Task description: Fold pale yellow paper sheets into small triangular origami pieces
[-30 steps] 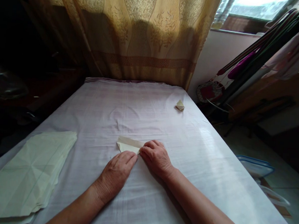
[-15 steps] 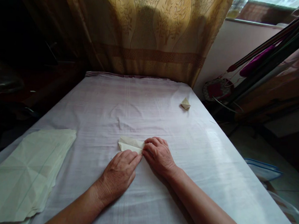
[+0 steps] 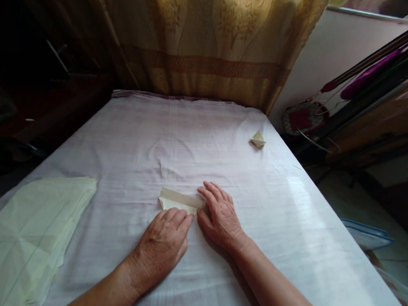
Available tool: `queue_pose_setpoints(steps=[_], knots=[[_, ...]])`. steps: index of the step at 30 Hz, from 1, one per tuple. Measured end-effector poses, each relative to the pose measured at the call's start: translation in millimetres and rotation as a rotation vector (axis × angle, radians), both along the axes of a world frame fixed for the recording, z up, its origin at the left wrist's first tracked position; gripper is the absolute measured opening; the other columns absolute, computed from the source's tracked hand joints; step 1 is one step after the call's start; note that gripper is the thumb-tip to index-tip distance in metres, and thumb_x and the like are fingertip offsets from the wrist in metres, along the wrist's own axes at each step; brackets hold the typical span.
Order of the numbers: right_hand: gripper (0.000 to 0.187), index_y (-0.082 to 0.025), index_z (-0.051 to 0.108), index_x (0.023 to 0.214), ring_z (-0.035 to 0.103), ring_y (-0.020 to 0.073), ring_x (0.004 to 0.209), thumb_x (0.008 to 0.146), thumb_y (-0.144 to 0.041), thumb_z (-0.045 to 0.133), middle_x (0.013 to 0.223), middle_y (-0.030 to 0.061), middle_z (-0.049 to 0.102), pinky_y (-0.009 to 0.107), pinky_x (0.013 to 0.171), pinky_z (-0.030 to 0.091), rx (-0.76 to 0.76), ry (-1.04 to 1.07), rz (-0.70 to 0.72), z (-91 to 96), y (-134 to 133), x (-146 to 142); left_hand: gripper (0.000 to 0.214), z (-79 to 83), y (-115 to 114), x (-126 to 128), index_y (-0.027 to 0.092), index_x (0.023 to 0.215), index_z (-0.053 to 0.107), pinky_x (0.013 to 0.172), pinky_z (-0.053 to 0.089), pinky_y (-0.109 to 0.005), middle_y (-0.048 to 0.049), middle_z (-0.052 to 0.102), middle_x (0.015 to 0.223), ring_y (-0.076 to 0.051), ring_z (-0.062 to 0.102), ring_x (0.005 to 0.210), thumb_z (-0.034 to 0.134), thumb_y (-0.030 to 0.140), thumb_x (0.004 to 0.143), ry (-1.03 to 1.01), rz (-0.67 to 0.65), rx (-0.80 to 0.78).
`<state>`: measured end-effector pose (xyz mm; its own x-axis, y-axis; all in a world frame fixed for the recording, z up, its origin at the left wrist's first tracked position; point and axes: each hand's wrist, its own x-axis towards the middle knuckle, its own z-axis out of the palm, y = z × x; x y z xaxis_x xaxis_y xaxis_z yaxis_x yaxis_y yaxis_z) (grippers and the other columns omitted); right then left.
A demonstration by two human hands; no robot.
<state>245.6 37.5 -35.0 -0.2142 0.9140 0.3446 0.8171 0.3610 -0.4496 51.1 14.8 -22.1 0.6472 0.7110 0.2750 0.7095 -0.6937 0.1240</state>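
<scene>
A small folded strip of pale paper (image 3: 179, 199) lies on the cloth in front of me, its right end partly hidden by fingers. My left hand (image 3: 165, 237) is closed, fingers together, holding the near edge of that paper down. At the right end is my right hand (image 3: 220, 215), with the fingers stretched out and the thumb apart; the thumb and fingertips are beside or just over the paper's end. Further off, at the far right of the table, sits a small folded paper piece (image 3: 258, 139) with a pointed top.
A stack of creased pale paper sheets (image 3: 20, 247) lies at the left. The table under the white cloth (image 3: 138, 133) ends at a gold curtain (image 3: 204, 63). Beyond the right edge are a round red-patterned bag (image 3: 303, 118) and blue-rimmed plastic (image 3: 367, 232).
My right hand has loosened its hold, its fingers now extended, so more of the folded paper shows. The left hand stays on the near edge. The camera view has shifted slightly.
</scene>
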Motion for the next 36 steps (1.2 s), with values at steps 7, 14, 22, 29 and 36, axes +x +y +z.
queue_pose_setpoints(steps=[7, 14, 22, 29, 36], knots=[[0.035, -0.020, 0.063, 0.117, 0.047, 0.0296, 0.130, 0.083, -0.015, 0.055, 0.134, 0.0126, 0.060, 0.050, 0.106, 0.038, 0.033, 0.034, 0.023, -1.5, 1, 2, 0.042, -0.6, -3, 0, 0.020, 0.129, 0.056, 0.111, 0.032, -0.048, -0.0069, 0.066, 0.115, -0.024, 0.058, 0.109, 0.057, 0.018, 0.087, 0.004, 0.030, 0.030], [0.022, -0.023, 0.069, 0.104, 0.059, 0.0239, 0.113, 0.088, -0.017, 0.055, 0.115, 0.0078, 0.070, 0.043, 0.097, 0.045, 0.139, 0.125, 0.127, -0.4, 0, 6, 0.044, -6.6, -3, -2, 0.019, 0.130, 0.055, 0.115, 0.031, -0.047, -0.0062, 0.065, 0.116, -0.023, 0.057, 0.112, 0.053, 0.011, 0.087, -0.025, 0.007, -0.034], [0.029, -0.026, 0.070, 0.109, 0.061, 0.0210, 0.101, 0.087, -0.014, 0.057, 0.111, 0.0049, 0.072, 0.039, 0.091, 0.047, 0.124, 0.084, 0.276, 1.6, -4, 6, 0.040, -5.8, -4, -5, 0.019, 0.129, 0.057, 0.111, 0.037, -0.045, -0.0083, 0.063, 0.120, -0.025, 0.056, 0.116, 0.055, 0.015, 0.089, -0.029, 0.001, -0.024], [0.032, -0.026, 0.072, 0.104, 0.059, 0.0220, 0.100, 0.081, -0.011, 0.056, 0.111, 0.0042, 0.071, 0.040, 0.089, 0.045, 0.107, -0.029, 0.310, 7.6, -7, 4, 0.032, 1.3, -12, -9, 0.017, 0.122, 0.062, 0.106, 0.044, -0.039, -0.0081, 0.066, 0.118, -0.023, 0.059, 0.112, 0.051, 0.015, 0.091, -0.108, -0.042, -0.002], [0.029, -0.023, 0.072, 0.106, 0.058, 0.0230, 0.099, 0.082, -0.014, 0.059, 0.110, 0.0046, 0.071, 0.040, 0.088, 0.045, 0.126, -0.064, 0.330, 12.1, -8, 1, 0.036, 5.8, 6, -23, 0.017, 0.130, 0.060, 0.113, 0.038, -0.041, -0.0085, 0.064, 0.132, -0.024, 0.052, 0.129, 0.047, 0.027, 0.098, -0.115, -0.039, 0.150]])
